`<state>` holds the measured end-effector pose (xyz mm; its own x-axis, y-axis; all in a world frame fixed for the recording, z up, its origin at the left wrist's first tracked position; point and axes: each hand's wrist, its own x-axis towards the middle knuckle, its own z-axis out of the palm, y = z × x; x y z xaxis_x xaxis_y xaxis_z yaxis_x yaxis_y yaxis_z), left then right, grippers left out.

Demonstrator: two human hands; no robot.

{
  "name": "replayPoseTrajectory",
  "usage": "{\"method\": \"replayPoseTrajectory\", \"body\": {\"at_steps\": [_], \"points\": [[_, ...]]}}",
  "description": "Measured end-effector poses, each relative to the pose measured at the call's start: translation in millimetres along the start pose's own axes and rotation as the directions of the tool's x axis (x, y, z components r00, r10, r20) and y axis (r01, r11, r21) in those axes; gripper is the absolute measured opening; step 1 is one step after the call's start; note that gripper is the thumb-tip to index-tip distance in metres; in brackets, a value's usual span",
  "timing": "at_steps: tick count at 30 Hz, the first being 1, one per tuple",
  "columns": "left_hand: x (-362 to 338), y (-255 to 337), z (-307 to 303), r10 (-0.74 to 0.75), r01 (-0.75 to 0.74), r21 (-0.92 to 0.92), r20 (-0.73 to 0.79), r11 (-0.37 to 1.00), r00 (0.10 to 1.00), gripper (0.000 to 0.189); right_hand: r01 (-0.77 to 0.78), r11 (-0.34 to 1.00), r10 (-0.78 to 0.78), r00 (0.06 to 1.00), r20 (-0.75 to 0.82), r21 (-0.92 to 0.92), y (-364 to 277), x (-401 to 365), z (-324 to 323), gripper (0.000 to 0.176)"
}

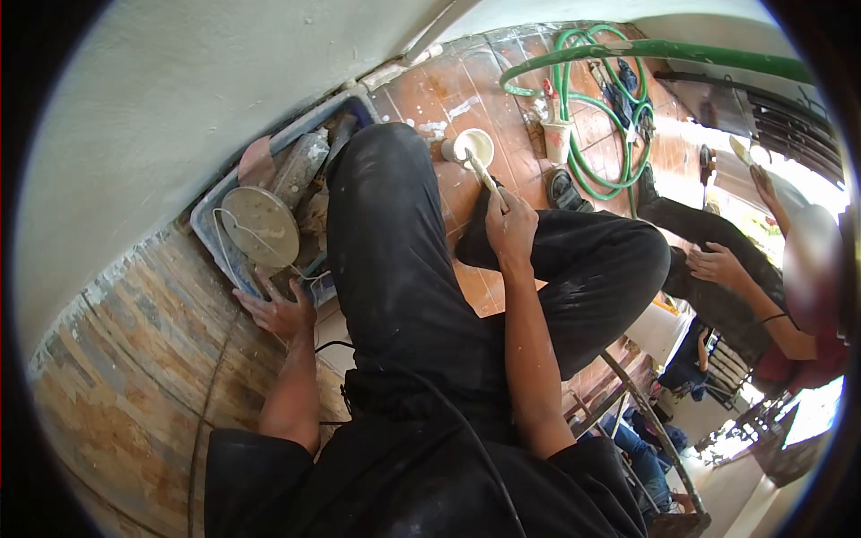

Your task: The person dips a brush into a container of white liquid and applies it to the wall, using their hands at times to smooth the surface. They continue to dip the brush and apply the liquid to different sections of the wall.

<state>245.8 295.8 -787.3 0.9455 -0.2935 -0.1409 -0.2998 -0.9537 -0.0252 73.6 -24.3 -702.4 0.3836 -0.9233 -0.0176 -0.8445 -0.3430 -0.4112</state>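
Note:
My right hand (511,231) is closed around the pale handle of a brush (487,177). The brush's far end reaches the rim of a white cup (470,148) holding off-white paint or a similar liquid; its tip is hard to make out. My left hand (276,309) lies at the near edge of a blue-grey plastic tub (213,235), fingers spread and thumb apart. Just above it in the tub sits a round, dirty, pale container or lid (258,226) with a wire handle. Beside this is a crusted grey block-like piece (300,170).
Coiled green hose (574,99) lies on the splashed tile floor (484,90). Another white cup (557,142) with a red-handled tool stands near a dark shoe (567,190). Another person (717,260) sits at right. A metal frame (641,403) is at lower right.

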Motion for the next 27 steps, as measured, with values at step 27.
{"method": "replayPoseTrajectory", "body": {"at_steps": [27], "points": [[0.3,-1.0,1.5,-0.043,0.042,0.019,0.041,0.999,0.998,0.067,-0.762,0.232,0.642,0.587,0.494,0.605,33.7,-3.6,21.5,0.031]]}}
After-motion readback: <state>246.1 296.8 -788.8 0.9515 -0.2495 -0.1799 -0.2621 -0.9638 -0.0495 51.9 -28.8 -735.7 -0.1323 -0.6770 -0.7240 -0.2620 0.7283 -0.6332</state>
